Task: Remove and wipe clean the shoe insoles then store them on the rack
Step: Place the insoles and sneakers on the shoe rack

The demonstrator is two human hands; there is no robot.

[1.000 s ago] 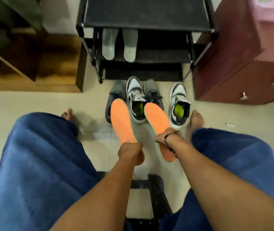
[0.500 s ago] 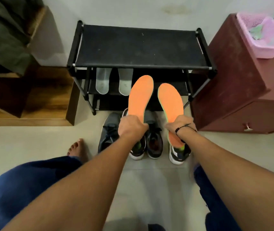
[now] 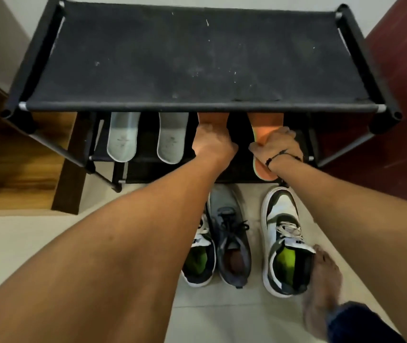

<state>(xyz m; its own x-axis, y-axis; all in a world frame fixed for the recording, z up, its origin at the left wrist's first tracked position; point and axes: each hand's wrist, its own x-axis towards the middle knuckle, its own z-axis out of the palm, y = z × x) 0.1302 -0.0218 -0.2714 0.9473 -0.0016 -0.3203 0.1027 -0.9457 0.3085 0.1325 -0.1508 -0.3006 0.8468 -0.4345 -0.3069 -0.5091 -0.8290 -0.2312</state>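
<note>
Both orange insoles have moved from mid-air onto the rack's middle shelf. Left hand grips the left orange insole; right hand grips the right orange insole. Two grey insoles lie alongside.
</note>
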